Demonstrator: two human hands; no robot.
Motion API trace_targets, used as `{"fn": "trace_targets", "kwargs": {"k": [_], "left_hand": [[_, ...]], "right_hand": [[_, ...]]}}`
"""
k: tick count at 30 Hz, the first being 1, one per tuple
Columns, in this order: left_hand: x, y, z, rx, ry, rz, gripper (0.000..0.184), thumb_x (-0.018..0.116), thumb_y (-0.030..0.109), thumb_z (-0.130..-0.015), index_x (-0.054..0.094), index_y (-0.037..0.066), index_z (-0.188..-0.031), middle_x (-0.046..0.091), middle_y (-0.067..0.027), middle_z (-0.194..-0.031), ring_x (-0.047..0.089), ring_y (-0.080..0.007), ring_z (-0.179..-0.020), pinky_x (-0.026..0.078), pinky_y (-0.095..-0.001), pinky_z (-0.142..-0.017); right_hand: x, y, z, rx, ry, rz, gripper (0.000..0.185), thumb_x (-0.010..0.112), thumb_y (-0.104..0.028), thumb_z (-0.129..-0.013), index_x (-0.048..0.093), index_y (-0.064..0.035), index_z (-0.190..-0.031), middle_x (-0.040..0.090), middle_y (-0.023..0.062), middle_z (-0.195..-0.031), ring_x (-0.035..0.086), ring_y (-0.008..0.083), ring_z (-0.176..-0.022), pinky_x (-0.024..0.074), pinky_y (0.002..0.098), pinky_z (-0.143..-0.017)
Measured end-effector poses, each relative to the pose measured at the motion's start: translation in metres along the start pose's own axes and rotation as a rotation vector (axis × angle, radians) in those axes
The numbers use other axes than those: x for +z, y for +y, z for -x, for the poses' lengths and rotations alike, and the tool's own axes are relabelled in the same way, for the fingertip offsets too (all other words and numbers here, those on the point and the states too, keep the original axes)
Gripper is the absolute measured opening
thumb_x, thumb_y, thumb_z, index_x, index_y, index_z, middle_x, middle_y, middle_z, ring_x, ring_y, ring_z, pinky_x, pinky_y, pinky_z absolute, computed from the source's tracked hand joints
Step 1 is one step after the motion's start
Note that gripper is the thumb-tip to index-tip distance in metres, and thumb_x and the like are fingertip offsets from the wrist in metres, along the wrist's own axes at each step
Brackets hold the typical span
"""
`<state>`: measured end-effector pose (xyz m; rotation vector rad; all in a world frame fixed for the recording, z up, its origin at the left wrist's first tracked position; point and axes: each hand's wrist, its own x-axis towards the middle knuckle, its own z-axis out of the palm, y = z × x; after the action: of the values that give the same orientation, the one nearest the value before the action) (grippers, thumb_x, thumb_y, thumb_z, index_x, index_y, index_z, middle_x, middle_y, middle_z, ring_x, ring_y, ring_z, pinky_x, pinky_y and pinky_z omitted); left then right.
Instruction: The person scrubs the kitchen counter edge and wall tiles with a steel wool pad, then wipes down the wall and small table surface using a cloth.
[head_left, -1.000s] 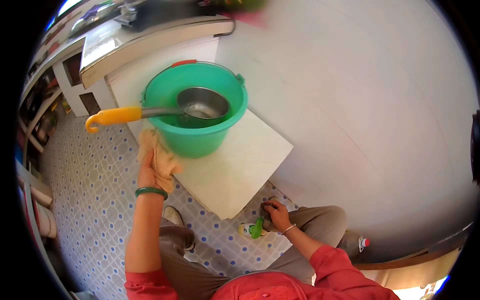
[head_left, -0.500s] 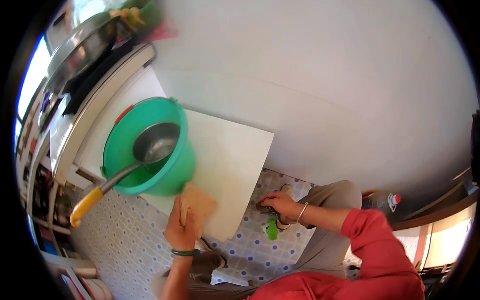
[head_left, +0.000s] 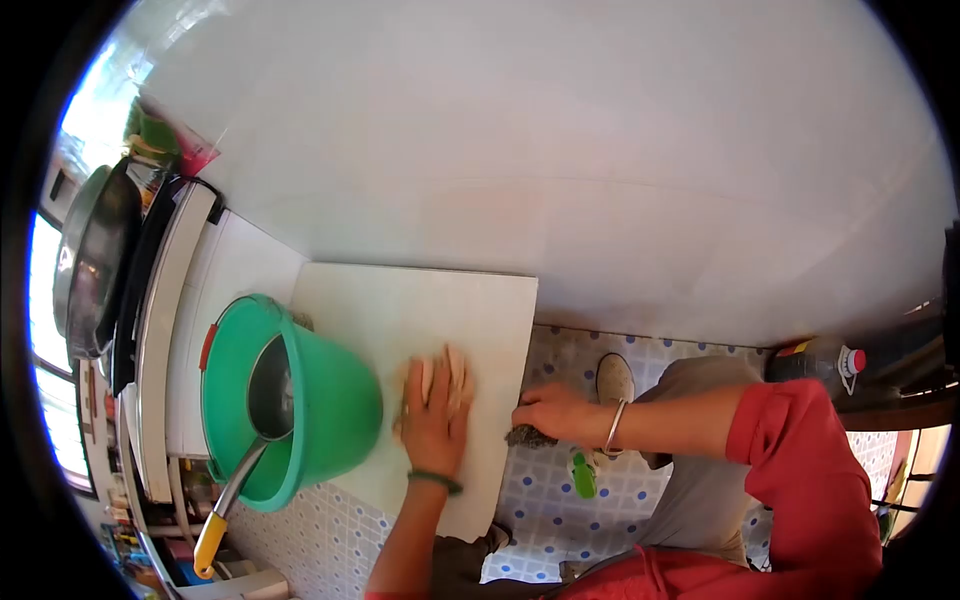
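My left hand (head_left: 433, 430) lies flat with its fingers spread over a pale cloth (head_left: 455, 375), pressing it on the white tabletop (head_left: 340, 300). A green bracelet circles that wrist. Left of it stands a green bucket (head_left: 340, 410) holding a metal ladle (head_left: 270, 390) whose yellow handle hangs over the rim. Beyond the table's right edge, my right hand (head_left: 555, 412) is closed around a dark, mesh-like scrubber (head_left: 530, 436). Just below that hand, a small bottle with a green cap (head_left: 584, 478) stands on the floor.
A large metal pan (head_left: 95, 265) rests on the counter (head_left: 165, 330) at the left. Behind the table rises a pale wall (head_left: 600, 180). A clear bottle with a red cap (head_left: 820, 362) is at the right. Patterned tiles (head_left: 630, 500) cover the floor around my feet.
The view has turned, so the bucket appears farther left and lower. My left hand has moved the cloth from beside the bucket onto the tabletop. My right hand still grips the scrubber.
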<state>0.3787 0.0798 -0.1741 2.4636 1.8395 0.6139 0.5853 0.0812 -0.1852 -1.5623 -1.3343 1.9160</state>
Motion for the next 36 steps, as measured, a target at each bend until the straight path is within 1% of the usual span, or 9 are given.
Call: {"fn": "trace_targets", "kwargs": {"k": [5, 9, 13, 15, 20, 22, 26, 27, 36], "left_hand": [[0.051, -0.008, -0.104, -0.031, 0.095, 0.052, 0.048, 0.065, 0.021, -0.085, 0.054, 0.013, -0.131, 0.043, -0.0163, -0.141, 0.051, -0.0352, -0.120, 0.046, -0.0413, -0.093], [0.058, 0.000, -0.113, -0.078, 0.135, 0.084, 0.042, 0.066, 0.023, -0.085, 0.059, 0.015, -0.126, 0.048, -0.0120, -0.138, 0.052, -0.0343, -0.119, 0.047, -0.0417, -0.091], [0.034, 0.002, -0.065, 0.267, -0.018, 0.185, 0.048, 0.072, 0.013, -0.073, 0.063, 0.015, -0.120, 0.050, -0.0075, -0.135, 0.053, -0.0345, -0.115, 0.044, -0.0441, -0.094], [0.014, 0.005, -0.029, 0.308, -0.068, 0.263, 0.049, 0.070, 0.010, -0.072, 0.063, 0.017, -0.121, 0.052, -0.0064, -0.131, 0.052, -0.0334, -0.116, 0.042, -0.0455, -0.096], [-0.045, -0.005, 0.071, 0.217, -0.181, 0.157, 0.047, 0.071, 0.012, -0.073, 0.065, 0.017, -0.119, 0.053, -0.0066, -0.130, 0.052, -0.0328, -0.117, 0.041, -0.0456, -0.096], [-0.066, -0.011, 0.106, 0.198, -0.216, 0.111, 0.046, 0.071, 0.013, -0.072, 0.065, 0.017, -0.118, 0.053, -0.0069, -0.130, 0.052, -0.0330, -0.117, 0.041, -0.0451, -0.096], [-0.083, -0.015, 0.132, 0.009, -0.231, 0.219, 0.042, 0.068, 0.010, -0.073, 0.066, 0.014, -0.115, 0.054, -0.0095, -0.129, 0.051, -0.0347, -0.118, 0.042, -0.0438, -0.097], [-0.083, -0.014, 0.132, -0.046, -0.234, 0.219, 0.042, 0.067, 0.009, -0.073, 0.066, 0.014, -0.114, 0.054, -0.0104, -0.128, 0.051, -0.0350, -0.118, 0.043, -0.0433, -0.098], [-0.003, -0.001, -0.007, 0.137, -0.072, 0.142, 0.042, 0.071, 0.011, -0.074, 0.065, 0.012, -0.115, 0.053, -0.0099, -0.132, 0.052, -0.0342, -0.117, 0.045, -0.0408, -0.095]], "right_hand": [[-0.003, -0.017, 0.004, 0.056, 0.004, -0.031, 0.033, 0.058, -0.031, -0.079, 0.067, 0.0003, -0.088, 0.064, 0.0115, -0.074, 0.060, 0.0226, -0.070, 0.0463, 0.0348, -0.067], [0.008, -0.010, -0.004, 0.107, 0.035, -0.080, 0.033, 0.058, -0.028, -0.080, 0.067, 0.0015, -0.091, 0.065, 0.0138, -0.079, 0.061, 0.0240, -0.075, 0.0462, 0.0354, -0.069], [0.014, -0.003, -0.013, 0.060, 0.144, -0.009, 0.036, 0.057, -0.028, -0.080, 0.066, 0.0036, -0.093, 0.066, 0.0164, -0.085, 0.061, 0.0267, -0.079, 0.0465, 0.0375, -0.073], [0.015, -0.008, -0.005, 0.025, 0.159, -0.069, 0.035, 0.057, -0.028, -0.080, 0.066, 0.0040, -0.091, 0.066, 0.0172, -0.084, 0.061, 0.0276, -0.078, 0.0465, 0.0382, -0.073], [0.019, 0.003, -0.012, -0.018, 0.149, -0.027, 0.034, 0.056, -0.026, -0.080, 0.066, 0.0054, -0.085, 0.066, 0.0183, -0.080, 0.061, 0.0282, -0.075, 0.0461, 0.0385, -0.070], [0.020, 0.006, -0.011, -0.019, 0.152, -0.106, 0.029, 0.060, -0.022, -0.078, 0.064, 0.0072, -0.078, 0.061, 0.0118, -0.070, 0.054, 0.0191, -0.066, 0.0431, 0.0355, -0.062], [0.018, 0.000, -0.001, 0.005, 0.115, -0.061, 0.028, 0.061, -0.021, -0.077, 0.065, 0.0064, -0.077, 0.061, 0.0116, -0.070, 0.054, 0.0185, -0.066, 0.0431, 0.0349, -0.062], [0.018, 0.003, -0.002, -0.009, 0.113, -0.042, 0.029, 0.058, -0.024, -0.078, 0.065, 0.0048, -0.079, 0.063, 0.0142, -0.074, 0.057, 0.0232, -0.071, 0.0442, 0.0368, -0.065], [0.017, 0.012, -0.005, -0.135, 0.084, 0.065, 0.030, 0.056, -0.026, -0.080, 0.066, 0.0020, -0.084, 0.066, 0.0185, -0.084, 0.061, 0.0327, -0.079, 0.0466, 0.0391, -0.073]]}}
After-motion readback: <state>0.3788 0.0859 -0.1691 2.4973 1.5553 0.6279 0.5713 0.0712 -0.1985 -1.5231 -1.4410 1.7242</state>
